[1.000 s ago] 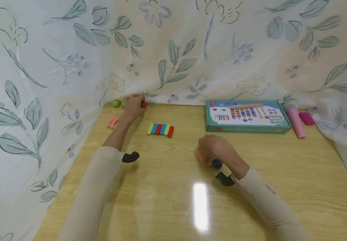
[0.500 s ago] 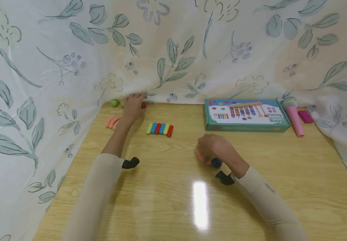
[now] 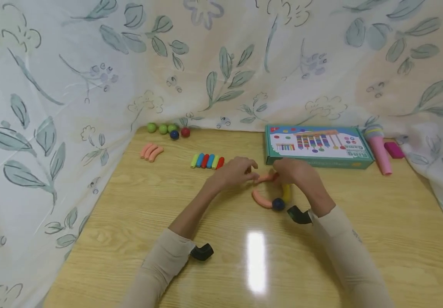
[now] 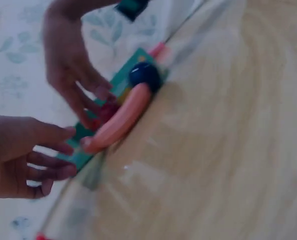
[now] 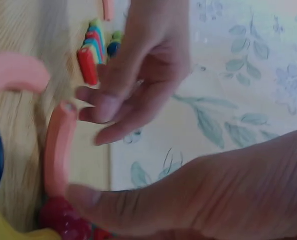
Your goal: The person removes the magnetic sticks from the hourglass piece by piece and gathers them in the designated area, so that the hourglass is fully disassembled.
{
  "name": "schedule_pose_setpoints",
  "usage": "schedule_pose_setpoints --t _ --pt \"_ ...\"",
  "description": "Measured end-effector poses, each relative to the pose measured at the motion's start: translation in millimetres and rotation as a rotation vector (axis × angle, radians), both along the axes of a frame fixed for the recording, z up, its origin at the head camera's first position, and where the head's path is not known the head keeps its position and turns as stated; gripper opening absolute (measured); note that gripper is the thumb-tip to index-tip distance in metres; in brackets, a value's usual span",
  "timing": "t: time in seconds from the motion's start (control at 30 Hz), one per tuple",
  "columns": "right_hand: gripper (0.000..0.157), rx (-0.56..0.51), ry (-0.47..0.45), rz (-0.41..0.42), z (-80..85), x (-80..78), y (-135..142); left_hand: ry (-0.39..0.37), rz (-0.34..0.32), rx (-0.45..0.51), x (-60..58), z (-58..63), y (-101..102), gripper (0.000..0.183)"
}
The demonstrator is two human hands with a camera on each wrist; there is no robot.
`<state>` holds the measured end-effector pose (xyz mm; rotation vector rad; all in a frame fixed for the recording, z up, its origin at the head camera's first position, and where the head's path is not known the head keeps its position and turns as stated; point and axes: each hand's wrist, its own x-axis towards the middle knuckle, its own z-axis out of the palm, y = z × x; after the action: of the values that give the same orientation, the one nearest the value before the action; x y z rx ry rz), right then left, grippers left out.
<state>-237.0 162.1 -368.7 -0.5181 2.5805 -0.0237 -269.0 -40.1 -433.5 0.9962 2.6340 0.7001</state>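
On the wooden table, an orange curved stick, a dark blue ball and a yellow curved stick form part of a ring. A second orange curved stick lies on the ring's far side, with a red ball at its right end. My right hand pinches at that red ball, its thumb against the ball and stick; some of its fingers are hidden. My left hand hovers by the stick's left end, fingers loosely bent and apart, holding nothing visible.
Behind the ring stands a toy box, beside a pink microphone and a magenta block. Further left lie short coloured sticks, orange curved sticks, green balls, a blue ball and a red ball. A floral cloth hangs behind.
My left hand has left the balls at the far left and come over to the ring. My right hand has shifted slightly right and away from me, uncovering more of the ring.
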Motion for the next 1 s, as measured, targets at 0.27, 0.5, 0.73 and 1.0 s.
schedule_pose_setpoints --t 0.27,0.5,0.73,1.0 --pt "0.005 -0.032 -0.018 -0.028 -13.4 -8.3 6.9 0.032 0.066 -0.080 8.6 -18.6 23.0 0.032" --pt "0.007 -0.041 -0.076 -0.044 -22.7 -12.7 5.2 0.165 0.084 -0.178 17.1 -24.2 32.0 0.025" --pt "0.004 -0.036 -0.056 -0.016 -21.4 -12.5 8.0 0.233 0.119 -0.203 22.5 -21.1 41.0 0.021" --pt "0.009 -0.031 -0.017 0.004 -20.8 -15.4 6.1 0.274 0.167 -0.257 26.2 -16.9 44.6 0.012"
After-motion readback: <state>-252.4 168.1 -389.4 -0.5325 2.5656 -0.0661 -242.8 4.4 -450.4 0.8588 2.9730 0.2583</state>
